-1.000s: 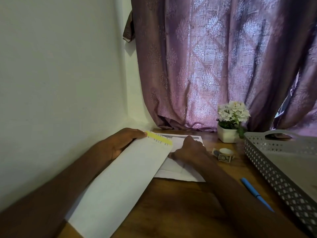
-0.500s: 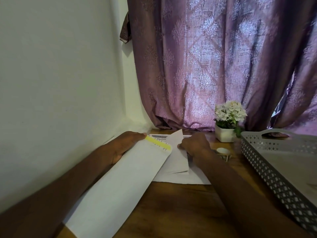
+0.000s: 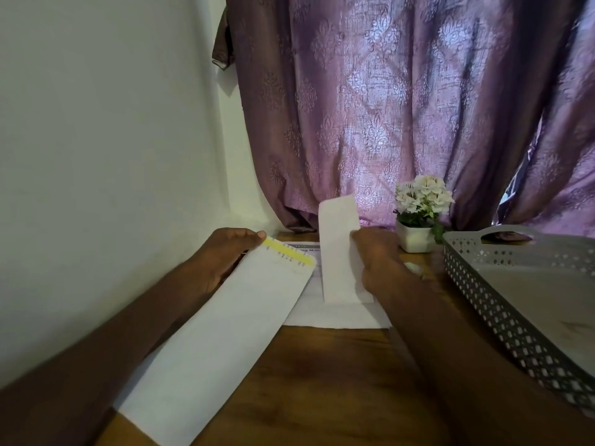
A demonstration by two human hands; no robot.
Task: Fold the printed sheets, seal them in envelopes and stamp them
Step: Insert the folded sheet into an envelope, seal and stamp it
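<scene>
Nearest me, I see my left hand [image 3: 222, 259] gripping a long white envelope [image 3: 212, 336] by its far end, thumb curled on the yellow-striped flap, the envelope slanting over the wooden worktop [image 3: 322, 381]. Just beyond, my right hand [image 3: 376, 262] pinches a folded sheet [image 3: 338, 252], held upright above the flat printed sheets [image 3: 335, 313] lying on the worktop. A grey perforated tray [image 3: 502, 304] sits at right. Farther back stand a potted white flower [image 3: 418, 214] and a purple curtain [image 3: 386, 107].
</scene>
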